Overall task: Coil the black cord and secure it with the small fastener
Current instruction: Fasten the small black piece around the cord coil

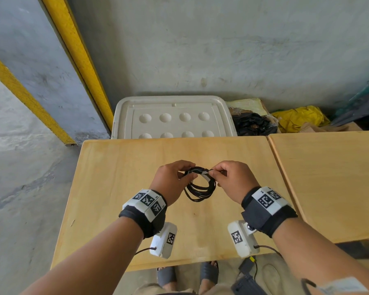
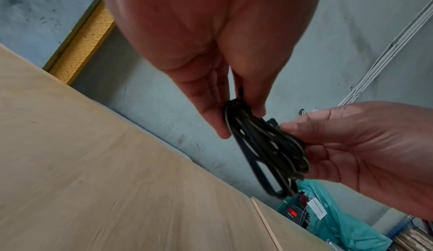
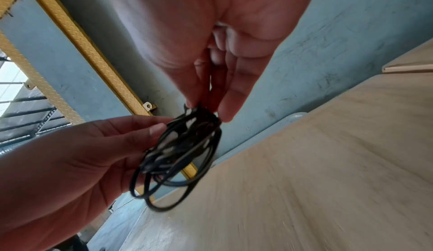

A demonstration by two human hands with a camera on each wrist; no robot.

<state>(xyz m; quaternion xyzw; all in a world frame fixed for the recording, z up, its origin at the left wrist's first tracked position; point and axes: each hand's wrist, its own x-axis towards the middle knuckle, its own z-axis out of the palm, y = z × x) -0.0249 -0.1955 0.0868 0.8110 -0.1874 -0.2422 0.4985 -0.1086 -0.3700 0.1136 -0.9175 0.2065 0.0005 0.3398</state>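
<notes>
We had the black cord wound into a loose coil of several loops, held up above the pale wooden counter. Our left hand pinched the coil's left side, and our right hand pinched its top at the small white fastener, the loops dangling below.

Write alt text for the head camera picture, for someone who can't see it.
Two hands hold a coiled black cord above a wooden table; the left hand grips the coil while the right hand pinches a small white fastener at its top.
</notes>
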